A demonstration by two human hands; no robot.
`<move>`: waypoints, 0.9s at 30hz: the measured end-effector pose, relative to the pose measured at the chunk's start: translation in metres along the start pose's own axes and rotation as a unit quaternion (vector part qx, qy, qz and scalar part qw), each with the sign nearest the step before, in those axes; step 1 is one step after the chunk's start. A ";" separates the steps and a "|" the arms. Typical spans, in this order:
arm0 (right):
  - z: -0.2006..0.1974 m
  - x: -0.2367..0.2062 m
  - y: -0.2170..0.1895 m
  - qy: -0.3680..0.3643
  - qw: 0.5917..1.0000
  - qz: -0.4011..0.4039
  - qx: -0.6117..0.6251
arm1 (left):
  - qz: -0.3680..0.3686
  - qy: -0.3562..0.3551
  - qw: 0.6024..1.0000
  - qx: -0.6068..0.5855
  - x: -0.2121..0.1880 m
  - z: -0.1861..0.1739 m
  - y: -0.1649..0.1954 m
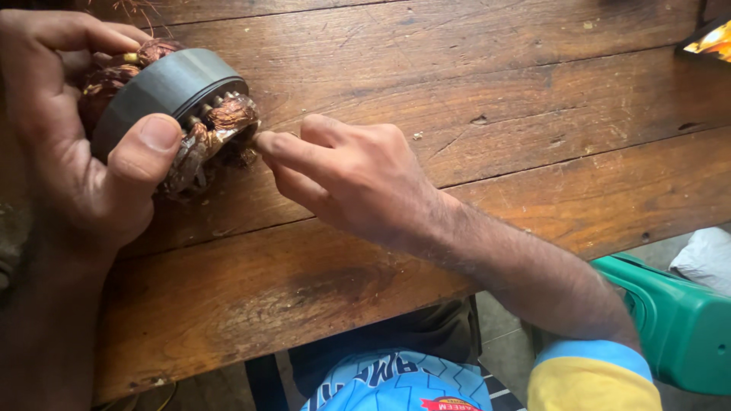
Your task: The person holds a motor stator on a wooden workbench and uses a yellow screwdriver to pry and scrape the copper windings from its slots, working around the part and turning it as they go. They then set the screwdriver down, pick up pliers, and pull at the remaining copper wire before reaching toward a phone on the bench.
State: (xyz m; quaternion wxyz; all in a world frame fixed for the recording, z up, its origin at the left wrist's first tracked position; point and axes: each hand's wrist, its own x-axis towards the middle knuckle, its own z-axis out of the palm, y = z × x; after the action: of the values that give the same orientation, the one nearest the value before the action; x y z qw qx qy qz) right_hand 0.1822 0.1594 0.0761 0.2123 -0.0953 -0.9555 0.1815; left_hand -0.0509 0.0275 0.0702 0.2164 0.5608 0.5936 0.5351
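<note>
My left hand (65,144) grips a motor stator (164,95), a grey metal ring with reddish-brown copper windings bulging from both ends, held tilted just above the wooden table (457,122) at the upper left. The thumb presses on the grey ring. My right hand (350,179) reaches in from the right, its fingertips pinched at the lower winding end of the stator, touching the copper coil. What the fingertips pinch is too small to tell.
The worn plank table has cracks and knots, and its near edge runs diagonally across the lower frame. A green plastic object (678,327) sits below the edge at right, with a white cloth (704,255) beside it. A bright-coloured object (712,42) lies at the top right corner.
</note>
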 end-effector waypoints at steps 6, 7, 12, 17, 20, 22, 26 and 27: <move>-0.006 -0.001 0.000 0.005 1.000 -0.017 0.001 | 0.012 -0.012 1.000 0.020 0.000 -0.001 0.005; -0.006 0.000 0.000 0.006 1.000 -0.018 0.001 | 0.014 -0.015 0.999 0.026 0.000 -0.001 0.006; -0.007 0.002 -0.001 0.013 1.000 -0.019 -0.011 | 0.026 -0.020 0.998 0.049 0.001 0.000 0.008; -0.013 0.007 0.000 0.010 0.983 -0.064 -0.173 | 0.034 -0.016 0.999 0.032 0.001 0.002 0.006; -0.014 0.008 0.001 0.009 0.973 -0.083 -0.215 | 0.018 -0.005 0.998 0.053 -0.001 0.001 0.007; -0.010 0.008 0.000 0.006 0.981 -0.081 -0.177 | 0.012 -0.005 0.999 0.046 -0.001 0.001 0.008; 0.001 0.004 -0.004 -0.008 0.994 -0.072 -0.076 | 0.015 -0.012 0.999 0.044 -0.002 0.000 0.008; 0.004 0.003 -0.004 -0.015 0.995 -0.070 -0.062 | 0.014 -0.012 0.999 0.050 -0.002 0.000 0.007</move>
State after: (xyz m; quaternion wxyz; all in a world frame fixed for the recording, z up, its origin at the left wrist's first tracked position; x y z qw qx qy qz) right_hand 0.1770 0.1553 0.0757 0.2040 -0.0383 -0.9723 0.1076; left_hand -0.0468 0.0242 0.0759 0.1880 0.5854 0.6092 0.5008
